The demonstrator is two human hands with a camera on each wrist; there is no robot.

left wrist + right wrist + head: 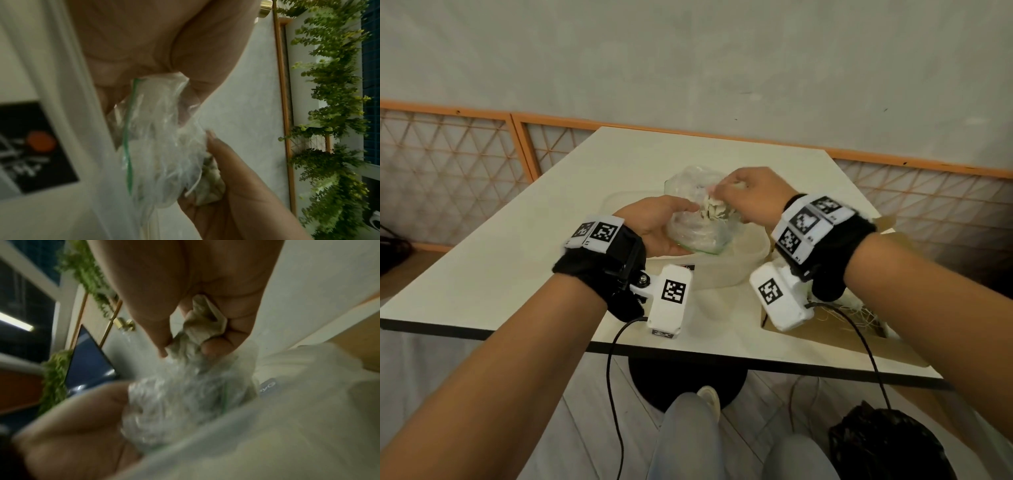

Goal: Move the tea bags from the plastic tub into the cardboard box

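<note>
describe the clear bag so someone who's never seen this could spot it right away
On the white table stands a translucent plastic tub. Just above it the left hand holds the clear bag, crinkled, with a green zip strip, unlike the rigid tub.

Both forearms reach forward, hands close together. Left hand point(658, 226) palm-up, fingers curled, gripping. Right hand point(751, 197) knuckles-up, fingertips pinched shut on something.
</note>
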